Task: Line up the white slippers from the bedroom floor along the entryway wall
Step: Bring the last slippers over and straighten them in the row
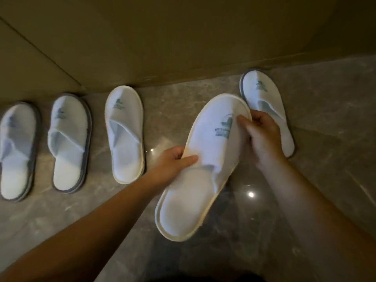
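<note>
A: Setting: polished grey marble floor (325, 180) across the lower frame, with light glare spots right of centre. A plain beige wall (183, 37) fills the upper frame and meets the floor along a line rising from centre left to upper right.

B: Slipper count on the floor?

A: Four, toes toward the wall. At the far left edge, a grey-trimmed slipper (17, 155). Just right of it, a second grey-trimmed slipper (69, 143). Centre left, a cream-trimmed slipper (125, 135), toe nearly touching the wall base. Upper right, another grey-edged slipper (266, 102), partly hidden behind the right hand. Each carries a teal logo on the upper; lettering too blurred to read.

B: And the fifth?

A: A cream-edged slipper (203, 169) is held at frame centre, between the centre-left one and the upper-right one. It is tilted, toe toward the upper right, heel toward the bottom centre. Appears raised above the floor.

B: Hand states?

A: Left hand (175, 161) grips the slipper's left edge at mid-length, thumb lying across the top, fingers curled under. Right hand (260, 135) pinches the toe end, fingers curled over the upper beside the logo. Both forearms are bare, entering from the bottom corners.
</note>
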Demonstrator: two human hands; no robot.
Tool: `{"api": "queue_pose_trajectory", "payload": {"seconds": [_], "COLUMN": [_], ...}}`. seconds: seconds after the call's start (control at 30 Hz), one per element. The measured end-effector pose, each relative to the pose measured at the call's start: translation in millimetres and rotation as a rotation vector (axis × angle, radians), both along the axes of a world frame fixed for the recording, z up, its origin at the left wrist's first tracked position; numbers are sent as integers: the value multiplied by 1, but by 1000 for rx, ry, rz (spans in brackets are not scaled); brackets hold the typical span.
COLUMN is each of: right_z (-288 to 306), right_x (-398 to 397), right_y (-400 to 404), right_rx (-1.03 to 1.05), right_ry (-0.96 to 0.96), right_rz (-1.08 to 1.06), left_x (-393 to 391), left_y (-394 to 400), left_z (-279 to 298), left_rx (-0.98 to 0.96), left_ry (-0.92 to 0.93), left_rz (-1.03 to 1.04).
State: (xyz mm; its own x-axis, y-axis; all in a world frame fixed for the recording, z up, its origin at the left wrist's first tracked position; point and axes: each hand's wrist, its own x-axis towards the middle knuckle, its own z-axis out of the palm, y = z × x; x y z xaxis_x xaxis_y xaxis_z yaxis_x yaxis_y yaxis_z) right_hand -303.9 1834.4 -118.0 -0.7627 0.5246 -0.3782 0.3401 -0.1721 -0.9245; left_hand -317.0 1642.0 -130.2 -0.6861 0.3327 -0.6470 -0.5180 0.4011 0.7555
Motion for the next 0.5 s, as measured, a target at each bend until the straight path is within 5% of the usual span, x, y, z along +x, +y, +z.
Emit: {"api": "queue_pose_trajectory", "payload": {"seconds": [0.2, 0.33, 0.5], "right_z": [-29, -41, -52], "right_x": [4, 12, -6], "right_y": [-82, -107, -100], "right_rx": [-291, -220, -28], "right_ry": [-93, -116, -262], "right_rz": [168, 340, 310], "left_x": [-31, -40, -40], "left_y": [-46, -54, -54], "left_z": [-9, -20, -28], "left_rx": [-136, -69, 20], "left_ry": [98, 63, -2], "left_rz": [392, 459, 390]}}
